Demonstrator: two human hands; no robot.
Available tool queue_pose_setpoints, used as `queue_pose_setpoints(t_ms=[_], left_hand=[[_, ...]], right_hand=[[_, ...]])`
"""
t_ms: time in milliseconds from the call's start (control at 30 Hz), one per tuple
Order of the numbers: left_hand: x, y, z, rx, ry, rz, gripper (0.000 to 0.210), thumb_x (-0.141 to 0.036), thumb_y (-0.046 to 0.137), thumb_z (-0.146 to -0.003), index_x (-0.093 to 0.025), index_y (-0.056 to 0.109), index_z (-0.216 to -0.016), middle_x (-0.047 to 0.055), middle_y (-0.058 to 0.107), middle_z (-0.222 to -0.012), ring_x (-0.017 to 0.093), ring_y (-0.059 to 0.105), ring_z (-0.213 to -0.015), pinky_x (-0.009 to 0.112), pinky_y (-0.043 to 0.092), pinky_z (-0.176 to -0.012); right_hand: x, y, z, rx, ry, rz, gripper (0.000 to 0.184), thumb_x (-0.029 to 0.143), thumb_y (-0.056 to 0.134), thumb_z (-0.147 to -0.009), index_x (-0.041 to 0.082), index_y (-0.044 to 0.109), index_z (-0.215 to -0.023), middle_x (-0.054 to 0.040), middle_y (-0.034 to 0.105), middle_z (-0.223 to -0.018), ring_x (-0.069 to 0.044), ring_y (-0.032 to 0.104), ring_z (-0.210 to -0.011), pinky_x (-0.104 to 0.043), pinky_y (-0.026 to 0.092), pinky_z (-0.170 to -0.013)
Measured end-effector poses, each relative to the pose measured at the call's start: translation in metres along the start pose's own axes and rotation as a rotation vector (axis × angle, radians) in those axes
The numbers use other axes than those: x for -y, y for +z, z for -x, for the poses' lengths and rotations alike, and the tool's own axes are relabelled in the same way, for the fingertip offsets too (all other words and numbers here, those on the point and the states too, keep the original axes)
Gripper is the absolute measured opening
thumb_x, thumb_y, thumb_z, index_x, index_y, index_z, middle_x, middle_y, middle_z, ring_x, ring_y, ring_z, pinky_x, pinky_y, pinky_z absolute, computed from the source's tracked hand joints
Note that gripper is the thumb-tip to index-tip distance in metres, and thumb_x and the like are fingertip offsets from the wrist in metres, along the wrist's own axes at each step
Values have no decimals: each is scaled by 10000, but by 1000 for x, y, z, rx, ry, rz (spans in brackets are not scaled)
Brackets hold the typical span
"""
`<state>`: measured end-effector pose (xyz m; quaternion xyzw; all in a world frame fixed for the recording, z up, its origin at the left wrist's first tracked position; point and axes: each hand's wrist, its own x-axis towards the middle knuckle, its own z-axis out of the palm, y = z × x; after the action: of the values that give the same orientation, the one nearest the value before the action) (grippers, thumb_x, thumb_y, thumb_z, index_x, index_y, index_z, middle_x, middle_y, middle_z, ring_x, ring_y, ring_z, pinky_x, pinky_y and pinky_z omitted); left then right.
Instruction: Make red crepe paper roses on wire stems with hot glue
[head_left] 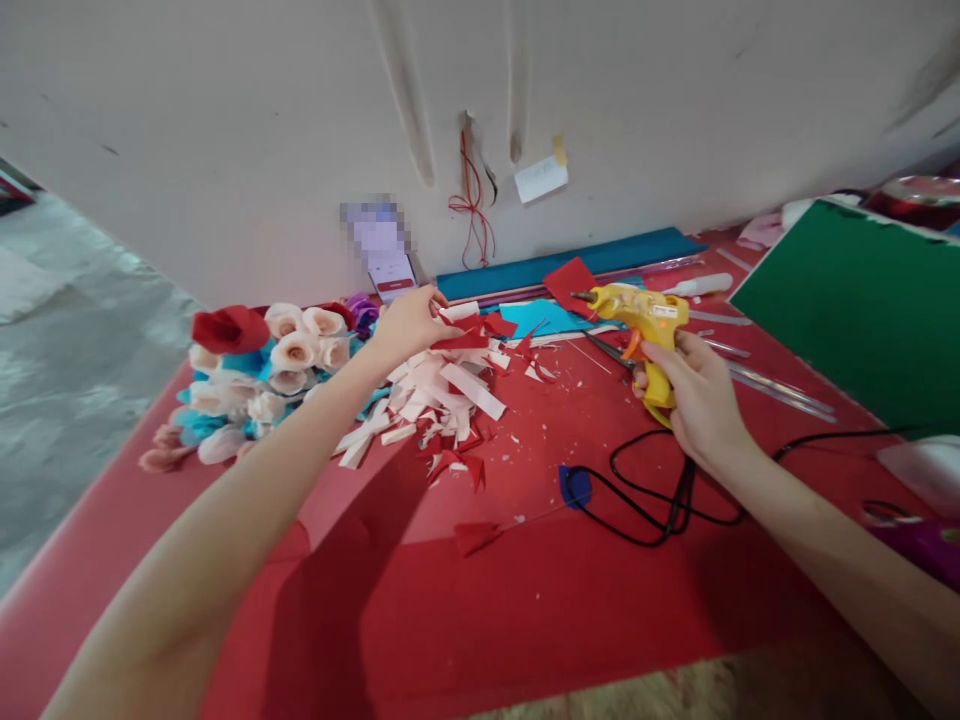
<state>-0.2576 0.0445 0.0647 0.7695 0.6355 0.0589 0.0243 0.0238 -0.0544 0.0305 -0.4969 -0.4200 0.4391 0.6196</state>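
Observation:
My right hand (697, 390) is wrapped round the handle of a yellow hot glue gun (651, 310), its nozzle pointing left and its orange trigger by my fingers. At the back of a pile of cut paper scraps (442, 390), white, pale pink and red, my left hand (411, 325) has its fingers closed on a paper piece (459, 312); its exact shape is partly hidden. A red paper petal on a thin stick (476, 538) lies in front, with a small blue piece (574, 487) close by. Dark scissors (609, 350) lie partly behind the glue gun.
Paper flowers (292, 350) crowd the left of the red table (540, 620). A phone (382, 250) leans against the wall behind. The black cord (660, 525) loops below my right hand. Clear glue sticks (780, 390) and a green board (862, 300) lie at right.

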Motion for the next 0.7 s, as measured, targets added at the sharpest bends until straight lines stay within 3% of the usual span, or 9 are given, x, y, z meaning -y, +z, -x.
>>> queue_pose_setpoints(t_ms=[133, 167, 267, 333, 367, 467, 533, 700], left_hand=[[0, -15, 17, 71, 61, 99, 240, -292, 451, -868, -174, 530, -1062, 77, 546, -1102, 165, 558, -925, 357, 485, -799], [-3, -18, 25, 81, 71, 124, 292, -294, 487, -850, -129, 504, -1091, 79, 549, -1080, 186, 564, -925, 382, 490, -780], [-12, -20, 60, 61, 85, 192, 226, -303, 421, -880, -170, 551, -1008, 63, 572, -1040, 151, 566, -871, 332, 487, -774], [-19, -15, 93, 77, 128, 254, 286, -223, 248, -923, -170, 516, -1007, 30, 614, -839, 133, 581, -745, 297, 483, -720], [-21, -11, 110, 95, 160, 286, 253, -203, 266, -912, -183, 489, -1030, 13, 616, -820, 126, 583, -731, 278, 480, -707], [-25, 4, 161, 140, 240, 346, 205, -240, 402, -856, -203, 479, -1043, 24, 604, -963, 151, 565, -903, 298, 450, -822], [-26, 13, 187, 154, 264, 370, 285, -319, 514, -792, -200, 481, -1049, 51, 576, -1063, 192, 522, -1009, 344, 409, -897], [-30, 28, 211, 154, 275, 431, 398, -349, 592, -716, -197, 465, -1060, 50, 580, -1016, 210, 510, -958, 382, 387, -874]], right_hand=[[-5, 2, 2, 23, 10, 40, 250, 294, 637, -666, 187, 476, -824, 51, 469, -582, -62, 428, -433, -168, 374, -381], [-6, 3, 3, 34, 12, 51, 249, 298, 634, -672, 188, 473, -827, 51, 473, -587, -61, 425, -431, -167, 373, -382], [-4, 5, 7, 78, 21, 92, 229, 293, 619, -692, 188, 480, -840, 42, 485, -609, -62, 430, -449, -169, 375, -395], [1, 5, 10, 106, 29, 129, 205, 272, 614, -699, 184, 492, -838, 32, 492, -617, -67, 443, -471, -174, 388, -418], [5, 5, 12, 120, 34, 149, 192, 259, 615, -700, 181, 498, -830, 28, 494, -613, -70, 450, -478, -179, 395, -431], [20, 2, 19, 155, 45, 197, 169, 240, 619, -707, 175, 508, -818, 13, 508, -616, -79, 476, -501, -190, 409, -465], [29, 0, 26, 169, 48, 205, 172, 241, 613, -720, 176, 513, -844, -3, 528, -674, -83, 495, -539, -191, 415, -486], [31, -3, 42, 190, 95, 222, 223, 255, 629, -711, 183, 514, -888, -21, 539, -759, -92, 506, -570, -193, 421, -479]])
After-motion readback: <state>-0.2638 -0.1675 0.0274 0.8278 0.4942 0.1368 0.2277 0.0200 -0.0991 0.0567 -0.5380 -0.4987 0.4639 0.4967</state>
